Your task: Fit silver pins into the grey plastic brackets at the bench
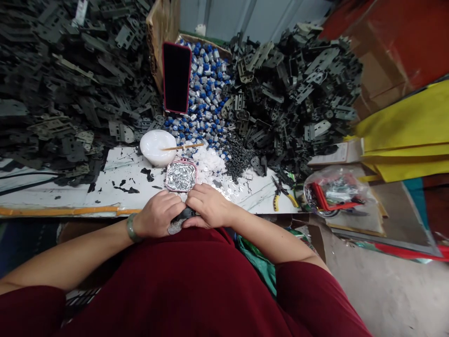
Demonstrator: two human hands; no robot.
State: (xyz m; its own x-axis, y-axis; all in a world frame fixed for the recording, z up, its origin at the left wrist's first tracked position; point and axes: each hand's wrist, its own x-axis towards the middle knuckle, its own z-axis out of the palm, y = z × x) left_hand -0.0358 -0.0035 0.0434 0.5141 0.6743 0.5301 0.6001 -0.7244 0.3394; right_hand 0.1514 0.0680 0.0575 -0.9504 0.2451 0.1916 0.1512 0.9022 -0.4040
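Observation:
At the table's front edge, my left hand and my right hand are close together, fingers curled round a dark grey part. Most of that part is hidden by the fingers, so its shape is unclear; a lighter grey piece shows under it. Just beyond the hands sits a pink-rimmed tray filled with small silvery metal pins. Behind it stands a white bowl with a thin wooden stick across its rim.
Dark slotted metal brackets are heaped at left and right. Between them lie blue-and-white cylinders, a phone, white plastic bits and small black pieces. Yellow-handled pliers and a plastic bag are on the right.

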